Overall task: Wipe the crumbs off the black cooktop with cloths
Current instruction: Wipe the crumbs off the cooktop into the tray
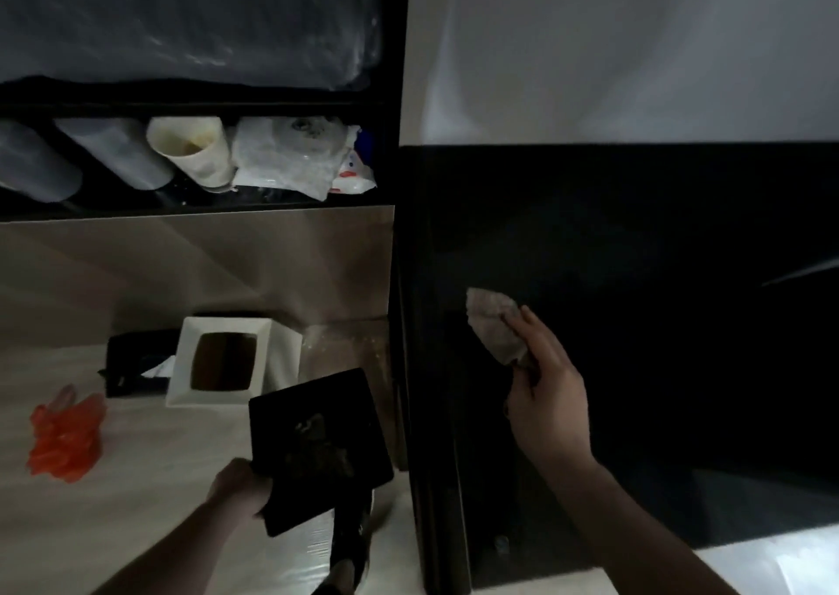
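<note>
The black cooktop (658, 322) fills the right half of the head view, dark and glossy. My right hand (545, 394) presses a crumpled grey-brown cloth (495, 326) flat on its left part, fingers over the cloth's near end. My left hand (240, 490) grips the near corner of a square black tray (318, 444), held tilted just left of the cooktop's edge. A small heap of crumbs lies on the tray. No crumbs show on the dark cooktop surface.
A white square bin (227, 358) with a dark opening stands on the pale counter behind the tray. An orange plastic bag (63, 435) lies at the left. A dark shelf (195, 204) above holds cups and plastic bags. A white wall rises behind the cooktop.
</note>
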`<control>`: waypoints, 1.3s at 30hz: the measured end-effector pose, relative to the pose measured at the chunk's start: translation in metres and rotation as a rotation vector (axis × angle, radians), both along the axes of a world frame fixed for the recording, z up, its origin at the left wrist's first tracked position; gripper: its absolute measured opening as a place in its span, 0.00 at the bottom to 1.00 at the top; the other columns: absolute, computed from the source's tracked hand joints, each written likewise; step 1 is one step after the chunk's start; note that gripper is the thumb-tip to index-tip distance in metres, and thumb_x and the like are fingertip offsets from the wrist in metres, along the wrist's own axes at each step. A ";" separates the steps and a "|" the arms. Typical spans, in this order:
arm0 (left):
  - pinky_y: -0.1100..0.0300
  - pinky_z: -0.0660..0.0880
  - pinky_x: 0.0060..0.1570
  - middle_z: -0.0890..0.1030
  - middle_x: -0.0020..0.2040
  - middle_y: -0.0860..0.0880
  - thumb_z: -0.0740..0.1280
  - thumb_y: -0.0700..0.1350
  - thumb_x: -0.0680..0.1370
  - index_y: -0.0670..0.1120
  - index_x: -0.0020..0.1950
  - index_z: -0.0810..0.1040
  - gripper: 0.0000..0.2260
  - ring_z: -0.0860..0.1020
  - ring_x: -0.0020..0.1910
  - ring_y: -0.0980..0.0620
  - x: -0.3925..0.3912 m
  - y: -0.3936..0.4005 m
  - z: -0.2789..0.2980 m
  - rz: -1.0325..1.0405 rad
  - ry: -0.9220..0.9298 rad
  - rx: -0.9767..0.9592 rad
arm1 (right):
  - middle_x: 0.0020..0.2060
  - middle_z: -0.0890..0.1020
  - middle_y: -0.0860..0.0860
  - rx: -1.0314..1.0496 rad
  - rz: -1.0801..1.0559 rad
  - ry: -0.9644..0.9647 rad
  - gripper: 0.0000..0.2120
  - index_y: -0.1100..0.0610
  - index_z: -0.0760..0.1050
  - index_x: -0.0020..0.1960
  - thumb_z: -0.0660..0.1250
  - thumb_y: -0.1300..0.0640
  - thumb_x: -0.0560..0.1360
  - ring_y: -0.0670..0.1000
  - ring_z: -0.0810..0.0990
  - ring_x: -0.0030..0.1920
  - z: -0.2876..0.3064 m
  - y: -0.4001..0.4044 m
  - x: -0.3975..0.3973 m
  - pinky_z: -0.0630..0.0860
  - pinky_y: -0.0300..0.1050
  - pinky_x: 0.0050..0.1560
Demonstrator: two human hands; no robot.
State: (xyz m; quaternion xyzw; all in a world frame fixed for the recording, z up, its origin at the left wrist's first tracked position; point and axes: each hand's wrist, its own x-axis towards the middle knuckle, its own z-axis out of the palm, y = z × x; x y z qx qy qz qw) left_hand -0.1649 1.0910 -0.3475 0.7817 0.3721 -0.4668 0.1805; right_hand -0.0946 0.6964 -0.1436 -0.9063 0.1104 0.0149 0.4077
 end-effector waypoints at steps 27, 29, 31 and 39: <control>0.47 0.82 0.30 0.83 0.41 0.37 0.63 0.44 0.82 0.38 0.58 0.79 0.11 0.84 0.34 0.39 0.103 0.006 -0.308 0.067 -0.086 -0.113 | 0.82 0.64 0.38 -0.299 0.045 -0.138 0.33 0.40 0.66 0.80 0.58 0.50 0.74 0.42 0.55 0.84 -0.089 0.016 0.046 0.52 0.57 0.84; 0.46 0.83 0.39 0.84 0.49 0.34 0.64 0.44 0.81 0.37 0.61 0.78 0.14 0.86 0.44 0.36 0.103 0.000 -0.295 0.056 -0.126 -0.073 | 0.82 0.65 0.38 -0.300 0.037 -0.136 0.32 0.40 0.66 0.79 0.58 0.50 0.75 0.42 0.55 0.84 -0.088 0.016 0.046 0.53 0.58 0.84; 0.48 0.81 0.54 0.80 0.62 0.33 0.65 0.44 0.79 0.34 0.70 0.72 0.22 0.81 0.59 0.34 0.103 0.002 -0.283 0.027 -0.144 -0.010 | 0.82 0.65 0.39 -0.302 0.031 -0.127 0.32 0.41 0.67 0.80 0.58 0.49 0.75 0.42 0.56 0.84 -0.088 0.017 0.046 0.53 0.57 0.85; 0.49 0.77 0.61 0.80 0.63 0.35 0.68 0.39 0.74 0.39 0.69 0.74 0.23 0.79 0.62 0.36 0.113 -0.019 -0.158 -0.018 -0.214 -0.112 | 0.82 0.65 0.40 -0.272 0.037 -0.078 0.32 0.43 0.66 0.81 0.61 0.44 0.77 0.43 0.55 0.84 -0.081 0.017 0.045 0.47 0.48 0.86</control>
